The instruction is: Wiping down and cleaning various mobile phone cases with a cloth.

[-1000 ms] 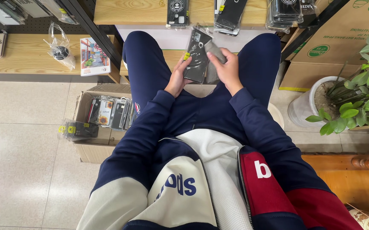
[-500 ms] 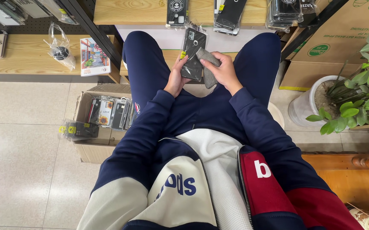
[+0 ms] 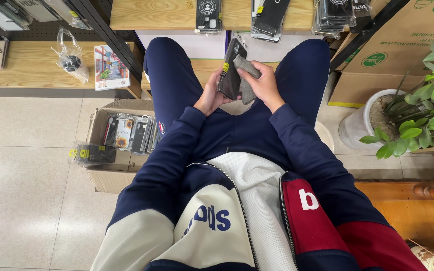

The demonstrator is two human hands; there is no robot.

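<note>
I sit with my knees apart, both arms in dark blue sleeves. My left hand (image 3: 210, 96) holds a dark phone case in a clear packet (image 3: 230, 70) upright, gripping its lower edge. My right hand (image 3: 264, 85) presses a grey cloth (image 3: 244, 75) against the packet's right side. Both hands meet between my knees, in front of a low wooden shelf (image 3: 202, 68).
An open cardboard box (image 3: 107, 173) of packaged phone cases stands on the tiled floor at my left, one packet (image 3: 92, 153) lying on its flap. More cases hang on the upper shelf (image 3: 166, 14). A potted plant (image 3: 417, 120) and stacked cartons (image 3: 402, 55) are at right.
The packet has turned from lying flatter in my hands to standing more upright. My right hand with the cloth has slid along its side.
</note>
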